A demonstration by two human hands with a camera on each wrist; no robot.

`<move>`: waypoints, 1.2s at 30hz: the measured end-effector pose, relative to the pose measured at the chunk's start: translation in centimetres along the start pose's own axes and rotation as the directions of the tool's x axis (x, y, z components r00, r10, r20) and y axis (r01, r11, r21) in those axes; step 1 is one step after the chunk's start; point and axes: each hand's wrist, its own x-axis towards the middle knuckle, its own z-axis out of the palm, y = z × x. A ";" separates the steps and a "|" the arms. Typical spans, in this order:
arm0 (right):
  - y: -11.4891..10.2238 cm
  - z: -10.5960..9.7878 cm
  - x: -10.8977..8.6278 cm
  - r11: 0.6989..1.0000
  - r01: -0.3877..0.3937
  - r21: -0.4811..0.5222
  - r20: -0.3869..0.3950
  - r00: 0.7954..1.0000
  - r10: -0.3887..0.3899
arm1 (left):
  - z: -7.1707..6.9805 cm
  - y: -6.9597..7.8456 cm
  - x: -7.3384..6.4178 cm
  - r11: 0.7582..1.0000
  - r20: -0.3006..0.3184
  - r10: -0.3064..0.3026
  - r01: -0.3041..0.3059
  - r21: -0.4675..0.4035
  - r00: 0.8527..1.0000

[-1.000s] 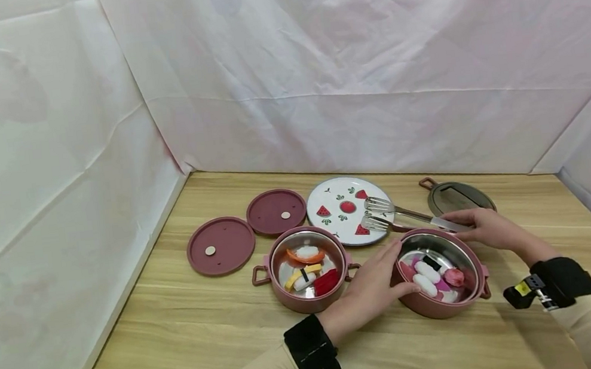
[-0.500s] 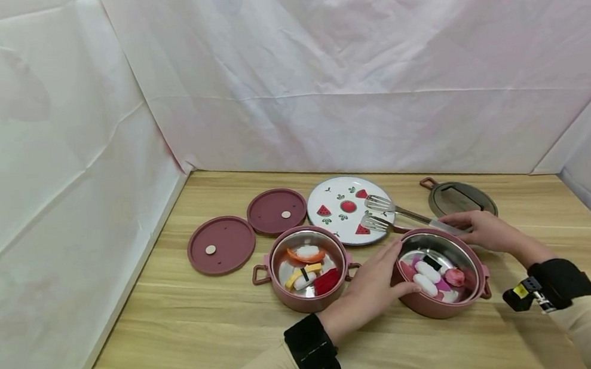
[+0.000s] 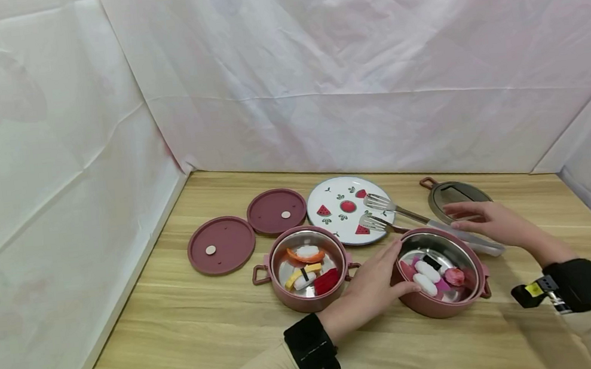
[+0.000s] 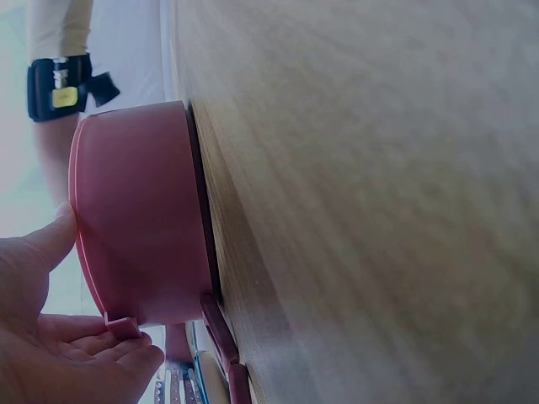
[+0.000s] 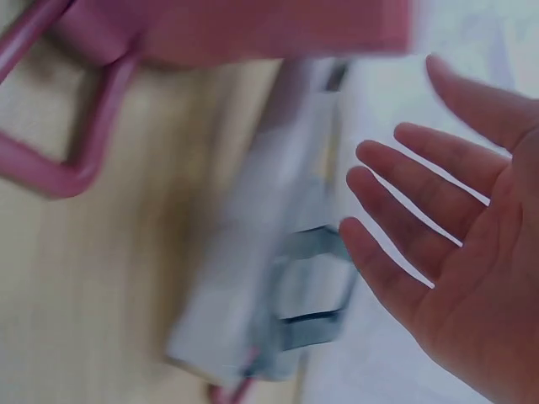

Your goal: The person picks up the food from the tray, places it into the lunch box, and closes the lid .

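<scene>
In the head view, my left hand [image 3: 367, 288] cups the left side of the right-hand dusky-red pot [image 3: 438, 308]. In the left wrist view its thumb rests at the rim and its fingers bend around the side handle [image 4: 124, 327]. Toy sushi pieces [image 3: 426, 270] lie inside this pot, with a pink piece [image 3: 453, 277]. Behind the pot, slotted metal tongs [image 3: 412, 214] with a pale handle lie partly over the plate. My right hand [image 3: 494, 226] hovers over the handle end, fingers spread and nothing held. The right wrist view shows its bare palm [image 5: 497, 244].
A second pot [image 3: 308, 300] with toy sushi stands left of my hand. Behind are two round lids [image 3: 232, 230] and a watermelon-patterned plate [image 3: 329, 193]. A dark round piece with a loop [image 3: 455, 191] lies at the back right, before the white cloth wall [image 3: 403, 131].
My right hand has let go of the tongs' handle and moved up and to the right, its fingers opening. The left hand and both pots have stayed in place.
</scene>
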 end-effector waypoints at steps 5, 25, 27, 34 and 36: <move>-2.6 -1.1 -1.3 0.999 0.032 0.000 -0.015 0.999 -0.032 | -0.2 0.1 -0.1 1.000 0.004 -0.005 0.005 -0.007 1.000; -5.6 3.2 -5.5 0.998 0.066 0.009 -0.032 0.997 -0.065 | -0.2 0.1 -0.1 1.000 0.011 -0.015 0.016 -0.017 1.000; -5.6 3.4 -5.5 0.998 0.065 -0.004 -0.036 0.997 -0.065 | -0.2 0.1 -0.2 1.000 0.012 -0.014 0.014 -0.016 1.000; -5.5 3.6 -5.5 0.999 0.040 -0.005 -0.025 0.999 -0.041 | -0.2 0.2 -0.1 1.000 0.012 -0.009 0.009 -0.002 1.000; -5.4 3.6 -5.4 0.999 0.038 0.005 -0.023 0.999 -0.038 | -0.3 0.2 -0.1 1.000 0.019 -0.012 0.012 0.009 1.000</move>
